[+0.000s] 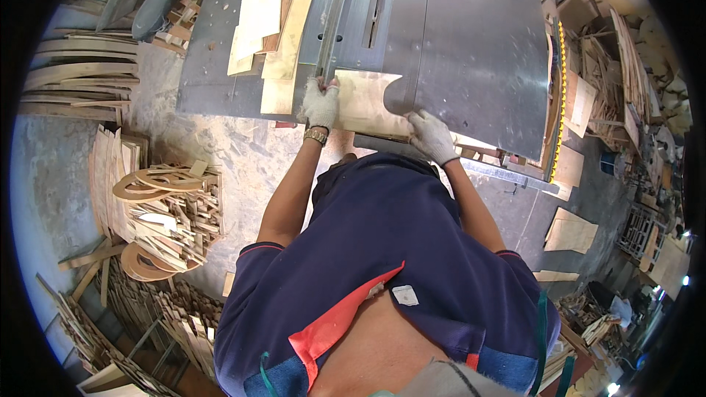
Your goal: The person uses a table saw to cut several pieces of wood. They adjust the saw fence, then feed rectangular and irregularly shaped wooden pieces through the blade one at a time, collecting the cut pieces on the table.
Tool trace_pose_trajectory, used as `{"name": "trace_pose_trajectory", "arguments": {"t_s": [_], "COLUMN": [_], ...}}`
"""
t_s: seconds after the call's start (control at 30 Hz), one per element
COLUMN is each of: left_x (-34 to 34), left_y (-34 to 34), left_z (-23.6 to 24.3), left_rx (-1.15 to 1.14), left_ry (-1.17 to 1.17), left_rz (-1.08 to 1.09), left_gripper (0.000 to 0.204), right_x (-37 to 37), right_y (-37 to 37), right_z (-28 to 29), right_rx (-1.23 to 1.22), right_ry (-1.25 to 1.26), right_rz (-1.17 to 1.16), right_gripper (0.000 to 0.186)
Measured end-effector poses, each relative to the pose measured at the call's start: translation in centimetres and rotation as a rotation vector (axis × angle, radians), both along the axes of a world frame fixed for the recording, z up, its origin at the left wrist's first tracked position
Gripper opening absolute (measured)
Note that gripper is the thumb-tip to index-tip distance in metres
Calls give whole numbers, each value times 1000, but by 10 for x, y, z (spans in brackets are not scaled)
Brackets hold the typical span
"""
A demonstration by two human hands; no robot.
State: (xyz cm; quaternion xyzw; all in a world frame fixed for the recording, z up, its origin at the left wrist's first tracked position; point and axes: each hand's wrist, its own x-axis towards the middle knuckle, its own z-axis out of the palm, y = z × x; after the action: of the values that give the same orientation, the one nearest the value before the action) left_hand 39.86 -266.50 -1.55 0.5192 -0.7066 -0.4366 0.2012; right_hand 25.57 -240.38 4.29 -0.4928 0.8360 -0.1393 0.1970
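A plywood piece [364, 99] with a curved notch in its right side lies at the near edge of the dark metal saw table [478, 44]. My left hand [319, 106], in a pale knit glove, grips its left edge beside a long metal fence [338, 26]. My right hand [432, 137], also gloved, holds the near right corner, below the notch. The fingers of both hands are partly hidden. Beyond the piece, a narrow blade slot [376, 11] runs away from me in the table.
Flat plywood sheets and strips [283, 51] lie on the table left of the fence. A yellow toothed strip [560, 103] runs along the table's right side. On the floor at left stands a pile of wood offcuts and rings [165, 206]. A board [571, 231] lies at right.
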Motion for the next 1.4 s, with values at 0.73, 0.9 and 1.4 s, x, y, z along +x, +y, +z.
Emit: {"name": "trace_pose_trajectory", "arguments": {"t_s": [0.73, 0.9, 1.4], "left_x": [5, -7, -94], "left_y": [-43, -58, -115], "left_z": [-32, -53, -64], "left_rx": [-802, -1132, -1152], "left_ry": [-709, -791, -782], "left_rz": [-996, -1011, -1004], "left_gripper": [65, 49, 47], "right_x": [-42, -60, -138], "right_y": [-35, -42, -100], "right_z": [-105, -112, -107], "right_rx": [-153, -116, -105], "right_ry": [172, 129, 192], "right_rz": [-39, -8, -71], "right_gripper": [42, 35, 18]}}
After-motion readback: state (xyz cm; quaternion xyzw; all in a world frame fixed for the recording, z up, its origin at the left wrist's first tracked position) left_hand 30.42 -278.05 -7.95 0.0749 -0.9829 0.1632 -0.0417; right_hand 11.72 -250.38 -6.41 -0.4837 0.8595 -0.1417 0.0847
